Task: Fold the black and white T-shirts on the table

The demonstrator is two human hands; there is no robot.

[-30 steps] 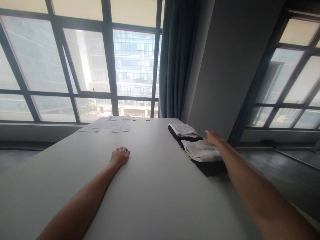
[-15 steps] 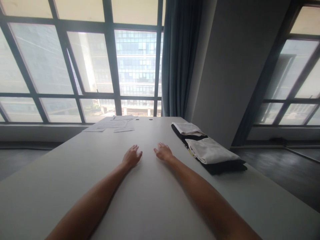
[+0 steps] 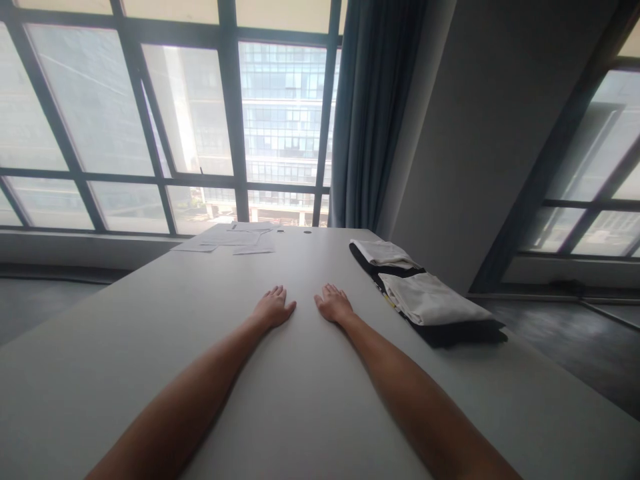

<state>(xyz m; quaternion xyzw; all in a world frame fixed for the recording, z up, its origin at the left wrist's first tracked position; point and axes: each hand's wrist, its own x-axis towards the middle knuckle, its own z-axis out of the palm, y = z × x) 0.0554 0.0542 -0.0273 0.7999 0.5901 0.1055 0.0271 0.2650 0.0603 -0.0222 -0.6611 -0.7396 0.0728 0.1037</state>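
Observation:
Both my arms stretch forward over a long white table [image 3: 300,387]. My left hand [image 3: 274,307] lies palm down on its surface, fingers extended and thumb out to the side, holding nothing. A short gap to the right, my right hand [image 3: 334,303] also rests flat with its fingers stretched out and nothing in it. Nearest to the right hand are two piles of folded cloth on the table's right side: a white folded cloth [image 3: 433,299] on top of a black folded cloth [image 3: 467,335], and behind it a smaller white folded cloth [image 3: 385,253], also over black fabric.
Several loose paper sheets [image 3: 245,238] overlap at the table's far left. Two dark round holes sit near the far edge. Beyond stand large windows [image 3: 283,113], a blue-grey curtain [image 3: 375,120] and a grey pillar [image 3: 460,153].
My hands have settled flat on the table, the fingers now lying down. The view has shifted slightly, so the windows sit higher and farther right. The cloths and papers have stayed in place.

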